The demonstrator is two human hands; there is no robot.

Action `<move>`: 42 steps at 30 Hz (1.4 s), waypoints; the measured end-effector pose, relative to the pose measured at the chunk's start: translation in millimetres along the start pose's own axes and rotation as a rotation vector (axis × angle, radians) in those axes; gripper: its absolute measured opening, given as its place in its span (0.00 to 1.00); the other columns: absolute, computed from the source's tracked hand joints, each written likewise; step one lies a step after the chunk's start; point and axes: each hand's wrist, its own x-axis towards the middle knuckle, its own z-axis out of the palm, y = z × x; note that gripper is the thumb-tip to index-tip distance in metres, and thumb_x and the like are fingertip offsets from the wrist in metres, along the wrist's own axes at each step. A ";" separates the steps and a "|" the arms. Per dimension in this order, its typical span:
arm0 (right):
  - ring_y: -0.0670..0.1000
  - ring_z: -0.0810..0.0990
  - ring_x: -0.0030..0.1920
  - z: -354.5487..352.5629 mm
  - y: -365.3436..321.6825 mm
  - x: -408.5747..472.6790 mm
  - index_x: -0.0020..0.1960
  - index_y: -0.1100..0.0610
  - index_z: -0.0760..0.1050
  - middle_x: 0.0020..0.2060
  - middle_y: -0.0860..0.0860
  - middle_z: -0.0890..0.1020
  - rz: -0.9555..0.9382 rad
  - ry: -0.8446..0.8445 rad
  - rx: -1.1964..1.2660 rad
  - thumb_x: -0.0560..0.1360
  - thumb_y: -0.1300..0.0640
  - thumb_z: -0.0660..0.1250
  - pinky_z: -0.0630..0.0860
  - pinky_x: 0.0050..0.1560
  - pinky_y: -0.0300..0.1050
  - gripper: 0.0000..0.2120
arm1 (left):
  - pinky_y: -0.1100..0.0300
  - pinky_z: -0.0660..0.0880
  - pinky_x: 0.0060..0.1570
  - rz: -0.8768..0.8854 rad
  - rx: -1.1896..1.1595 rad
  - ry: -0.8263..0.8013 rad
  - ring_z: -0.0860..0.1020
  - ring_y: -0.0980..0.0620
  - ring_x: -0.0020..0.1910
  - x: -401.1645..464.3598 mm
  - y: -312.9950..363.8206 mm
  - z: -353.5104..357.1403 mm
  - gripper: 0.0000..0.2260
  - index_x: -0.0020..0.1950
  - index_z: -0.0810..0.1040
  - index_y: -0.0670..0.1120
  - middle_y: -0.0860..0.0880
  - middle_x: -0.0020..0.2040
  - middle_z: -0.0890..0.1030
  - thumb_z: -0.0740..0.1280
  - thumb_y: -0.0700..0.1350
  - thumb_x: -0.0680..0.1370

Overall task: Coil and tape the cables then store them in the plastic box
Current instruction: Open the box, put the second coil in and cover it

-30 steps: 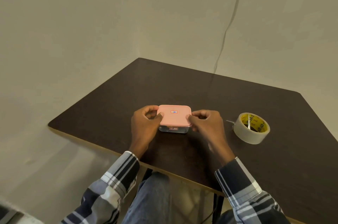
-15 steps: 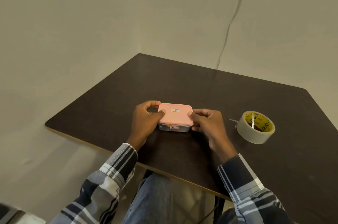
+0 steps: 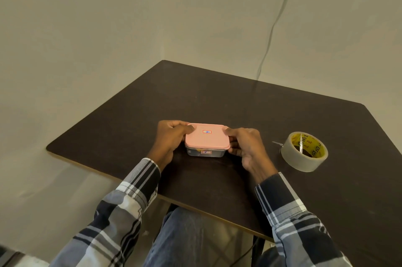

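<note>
A small clear plastic box [image 3: 205, 153] with a pink lid [image 3: 207, 137] sits on the dark table [image 3: 239, 103], near its front edge. My left hand [image 3: 170, 140] grips the box's left side, thumb on the lid's corner. My right hand [image 3: 247, 148] grips its right side, fingers curled against the lid's edge. The lid lies flat on the box. Something yellowish shows faintly through the clear wall; I see no cables in the open. A roll of clear tape [image 3: 304, 151] with a yellow core lies flat to the right of my right hand.
The table stands in a corner between two beige walls. A thin cord [image 3: 272, 27] runs down the back wall to the table's far edge. My knees in jeans [image 3: 180, 240] are under the front edge.
Both hands stay on the box and lid with only small finger shifts. The view has tilted a little, so the table sits slightly differently in frame.
</note>
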 end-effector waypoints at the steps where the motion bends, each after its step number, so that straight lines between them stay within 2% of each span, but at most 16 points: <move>1: 0.47 0.76 0.29 -0.2 0.2 0.5 0.45 0.63 0.81 0.34 0.54 0.83 -0.002 -0.005 -0.004 0.76 0.61 0.71 0.73 0.28 0.39 0.04 | 0.68 0.75 0.32 0.007 -0.002 0.003 0.82 0.56 0.40 0.8 -0.7 0.2 0.05 0.50 0.84 0.39 0.46 0.45 0.85 0.72 0.36 0.75; 5: 0.48 0.80 0.33 -1.2 1.1 0.9 0.48 0.63 0.81 0.39 0.55 0.86 -0.039 -0.018 -0.018 0.76 0.57 0.73 0.76 0.30 0.39 0.08 | 0.66 0.76 0.34 0.064 0.007 0.028 0.82 0.56 0.42 -2.2 -4.0 0.6 0.05 0.50 0.84 0.43 0.49 0.46 0.84 0.73 0.39 0.75; 9: 0.49 0.82 0.36 1.1 1.1 1.7 0.48 0.63 0.81 0.41 0.55 0.87 -0.064 -0.001 -0.034 0.77 0.54 0.71 0.78 0.33 0.40 0.10 | 0.66 0.75 0.33 0.078 -0.021 0.083 0.80 0.59 0.37 -1.5 -4.3 1.6 0.03 0.47 0.85 0.46 0.51 0.43 0.84 0.71 0.42 0.77; 12: 0.48 0.82 0.37 5.1 0.2 0.1 0.49 0.62 0.81 0.43 0.56 0.86 -0.130 -0.009 -0.053 0.78 0.57 0.71 0.79 0.34 0.40 0.07 | 0.61 0.79 0.42 0.111 0.014 0.127 0.82 0.53 0.48 1.3 -5.8 -3.0 0.04 0.50 0.85 0.45 0.49 0.49 0.84 0.71 0.41 0.77; 14: 0.47 0.84 0.42 7.5 -2.3 -2.1 0.52 0.60 0.81 0.44 0.54 0.85 -0.184 -0.085 -0.040 0.77 0.60 0.72 0.82 0.40 0.41 0.06 | 0.59 0.80 0.48 0.161 0.055 0.136 0.81 0.51 0.54 1.3 -6.3 -13.5 0.10 0.57 0.83 0.43 0.47 0.55 0.84 0.71 0.42 0.77; 17: 0.45 0.85 0.46 15.8 -5.2 -4.0 0.53 0.55 0.81 0.46 0.50 0.86 -0.262 -0.236 -0.124 0.72 0.62 0.76 0.83 0.47 0.41 0.12 | 0.55 0.80 0.54 0.275 0.194 0.085 0.80 0.52 0.56 -2.1 -8.1 -35.2 0.21 0.64 0.79 0.44 0.48 0.60 0.81 0.75 0.49 0.73; 19: 0.43 0.85 0.45 28.1 -6.4 -2.2 0.56 0.56 0.81 0.46 0.48 0.86 -0.305 -0.301 -0.205 0.70 0.64 0.78 0.82 0.45 0.37 0.16 | 0.54 0.80 0.55 0.336 0.291 0.058 0.79 0.52 0.56 -3.6 -9.3 -49.9 0.28 0.67 0.77 0.43 0.49 0.62 0.78 0.78 0.51 0.70; 22: 0.42 0.84 0.43 54.1 -8.4 4.3 0.61 0.58 0.80 0.47 0.48 0.85 -0.358 -0.338 -0.301 0.69 0.66 0.77 0.81 0.42 0.35 0.20 | 0.52 0.78 0.59 0.380 0.413 0.082 0.77 0.49 0.61 -1.8 -10.8 -72.3 0.34 0.70 0.74 0.42 0.46 0.65 0.76 0.79 0.51 0.68; 27: 0.47 0.83 0.50 100.1 -10.6 21.9 0.64 0.60 0.79 0.55 0.54 0.85 -0.424 -0.422 -0.376 0.70 0.66 0.77 0.82 0.45 0.39 0.23 | 0.61 0.72 0.55 0.391 0.534 0.196 0.74 0.51 0.62 3.0 -11.3 -104.7 0.35 0.71 0.71 0.42 0.44 0.66 0.74 0.79 0.52 0.68; 32: 0.49 0.83 0.56 145.6 -14.5 30.8 0.66 0.62 0.78 0.59 0.54 0.84 -0.491 -0.523 -0.429 0.72 0.67 0.74 0.82 0.53 0.41 0.22 | 0.57 0.73 0.57 0.377 0.629 0.338 0.73 0.47 0.63 5.4 -14.8 -130.7 0.37 0.72 0.69 0.42 0.44 0.67 0.71 0.76 0.57 0.69; 36: 0.48 0.81 0.58 178.3 -14.4 37.6 0.67 0.61 0.78 0.61 0.54 0.83 -0.554 -0.585 -0.468 0.74 0.66 0.73 0.79 0.58 0.41 0.21 | 0.62 0.68 0.54 0.375 0.682 0.462 0.72 0.47 0.63 7.9 -13.9 -146.8 0.38 0.72 0.71 0.41 0.44 0.66 0.72 0.75 0.60 0.69; 39: 0.49 0.80 0.61 193.7 -11.6 43.4 0.67 0.60 0.77 0.62 0.54 0.82 -0.574 -0.596 -0.489 0.75 0.65 0.72 0.78 0.63 0.48 0.21 | 0.63 0.65 0.54 0.369 0.701 0.497 0.72 0.46 0.63 7.3 -12.4 -152.7 0.39 0.72 0.70 0.41 0.43 0.66 0.72 0.74 0.63 0.69; 42: 0.50 0.80 0.62 196.5 -12.6 45.1 0.67 0.60 0.77 0.63 0.54 0.82 -0.576 -0.609 -0.504 0.75 0.65 0.72 0.78 0.65 0.50 0.21 | 0.62 0.64 0.53 0.353 0.748 0.482 0.70 0.46 0.63 5.0 -9.6 -151.0 0.41 0.71 0.71 0.43 0.44 0.65 0.72 0.68 0.69 0.67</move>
